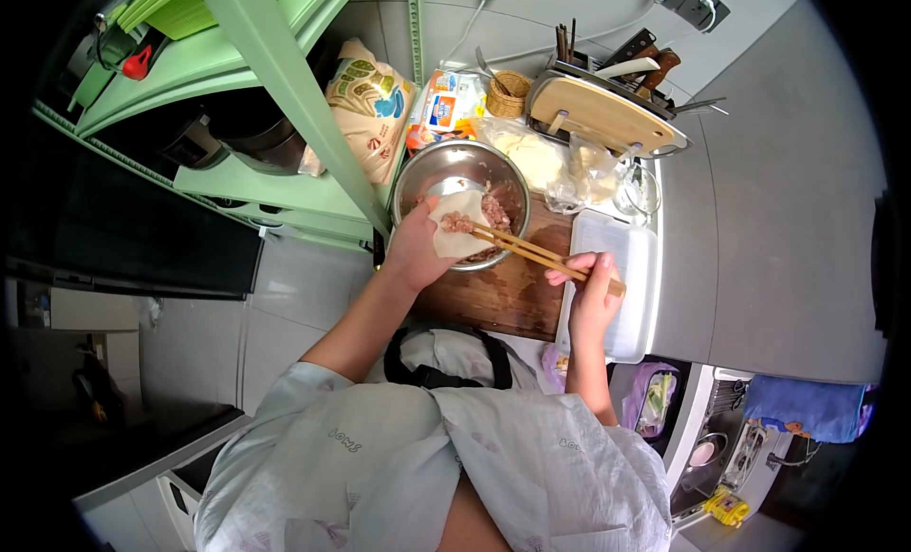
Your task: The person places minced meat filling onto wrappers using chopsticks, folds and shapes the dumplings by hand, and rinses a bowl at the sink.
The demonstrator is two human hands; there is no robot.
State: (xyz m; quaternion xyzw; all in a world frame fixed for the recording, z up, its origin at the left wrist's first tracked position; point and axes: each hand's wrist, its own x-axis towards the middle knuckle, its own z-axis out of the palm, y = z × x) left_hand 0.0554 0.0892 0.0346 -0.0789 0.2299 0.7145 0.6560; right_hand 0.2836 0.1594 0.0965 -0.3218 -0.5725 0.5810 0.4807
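Note:
My left hand (418, 248) holds a thin pale dough wrapper (458, 239) by its edge, above the near side of a metal bowl (410, 168). A small lump of pink minced meat (455, 222) lies on the wrapper. In my right hand (593, 291) are wooden chopsticks (531, 250), closed in its grip, their tips touching the meat on the wrapper. More minced meat (494, 211) clings to the bowl's inner right side. Part of the bowl's inside is hidden behind the wrapper and my left hand. A lidless-looking white plastic container (617, 258) is beside my right hand.
The bowl stands on a wet wooden board (503, 300). Behind it are a stack of pale wrappers in plastic (533, 158), a wicker basket (509, 94) and a rack with a cutting board (598, 111) and knives (660, 70). A green shelf post (304, 96) rises at the left.

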